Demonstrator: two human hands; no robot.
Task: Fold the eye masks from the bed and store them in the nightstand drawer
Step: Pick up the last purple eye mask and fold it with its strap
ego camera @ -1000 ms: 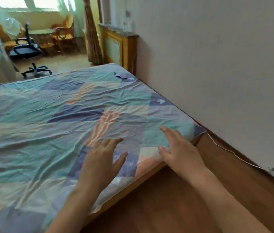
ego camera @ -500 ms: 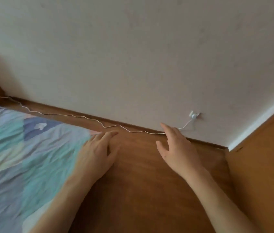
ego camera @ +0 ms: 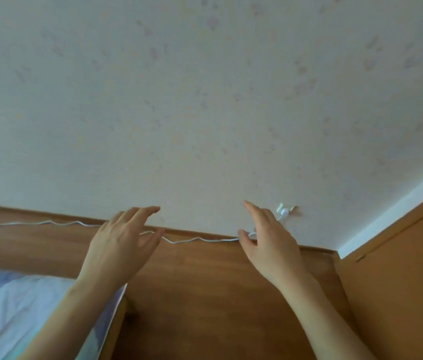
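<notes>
bed (ego camera: 10,315) corner at lower left of frame | left hand (ego camera: 119,245) nearer to it, fingers spread, holds nothing | right hand (ego camera: 270,245) at centre right, fingers loose, empty | eye masks and nightstand drawer not in frame, direction cannot be told

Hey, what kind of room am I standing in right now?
Probably a bedroom in a home. A bed corner with a pale sheet shows at lower left, beside a wood floor. A papered wall has a thin white cable running along its base.
</notes>
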